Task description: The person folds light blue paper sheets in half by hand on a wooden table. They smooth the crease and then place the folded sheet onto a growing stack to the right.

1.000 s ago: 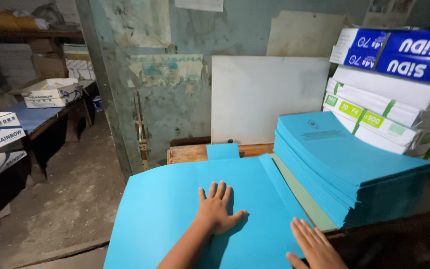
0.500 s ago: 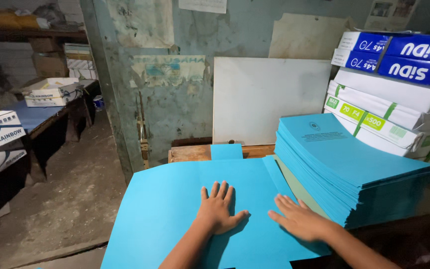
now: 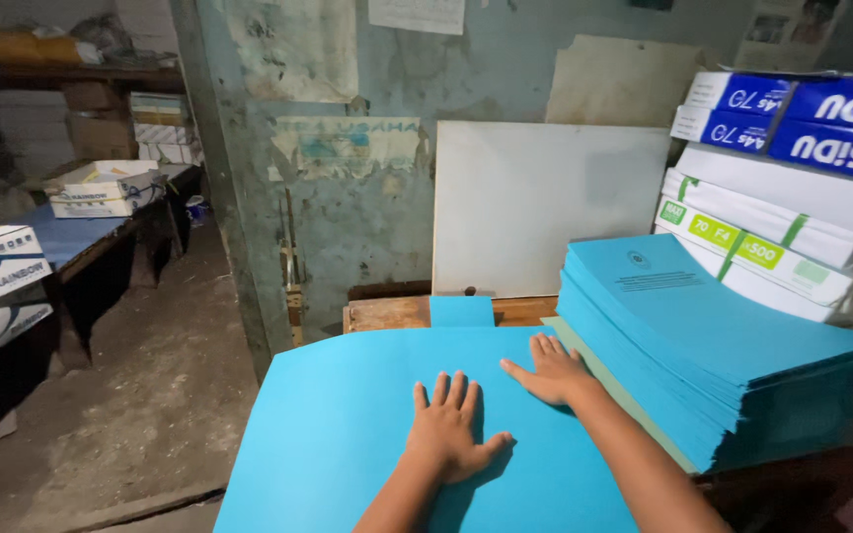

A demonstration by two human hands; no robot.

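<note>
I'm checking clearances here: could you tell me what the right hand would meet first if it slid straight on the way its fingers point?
Probably the small blue tab, beyond the right hand on the blue sheet; depth is unclear.

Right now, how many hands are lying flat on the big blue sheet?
2. The left hand lies flat near the middle of the blue sheet; the right hand lies flat farther back, beside the blue stack.

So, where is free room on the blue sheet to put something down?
The blue sheet is bare left of the left hand, out to its curved edge. To the right it is crowded: the right hand lies flat beside the blue stack, with paper reams behind.
</note>
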